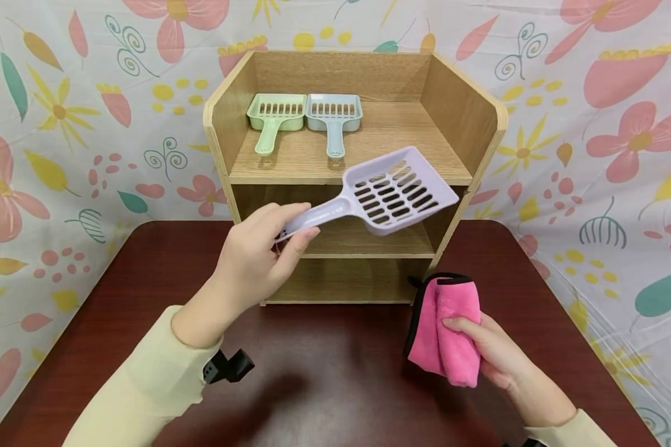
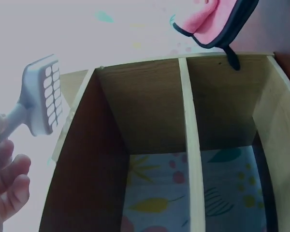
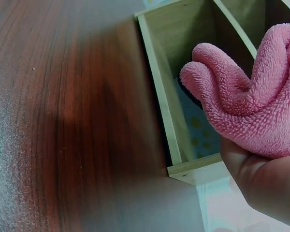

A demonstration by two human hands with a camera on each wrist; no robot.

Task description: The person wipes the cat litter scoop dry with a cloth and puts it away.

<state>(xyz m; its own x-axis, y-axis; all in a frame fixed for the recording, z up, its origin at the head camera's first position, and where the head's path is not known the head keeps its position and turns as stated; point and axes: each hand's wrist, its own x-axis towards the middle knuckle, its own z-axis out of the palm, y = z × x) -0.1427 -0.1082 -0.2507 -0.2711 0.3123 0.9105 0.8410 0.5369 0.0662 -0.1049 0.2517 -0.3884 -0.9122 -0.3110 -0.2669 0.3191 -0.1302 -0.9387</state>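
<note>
A lilac slotted litter scoop (image 1: 363, 202) is held by the end of its handle in my left hand (image 1: 257, 254), raised in front of the wooden shelf. In the left wrist view the same scoop (image 2: 38, 99) shows at the left, tilted, with part of the hand below it. My right hand (image 1: 506, 357) grips a folded pink cloth (image 1: 450, 329) with black edging, low at the right over the table. The cloth (image 3: 261, 101) hides most of the fingers in the right wrist view. Scoop and cloth are apart.
The wooden shelf (image 1: 341, 248) stands at the back of the dark red table (image 1: 324, 360). On its top level, towards the left, lie a green scoop (image 1: 274, 121) and a blue scoop (image 1: 334, 121) side by side. A flower-patterned curtain (image 1: 61, 143) surrounds the table.
</note>
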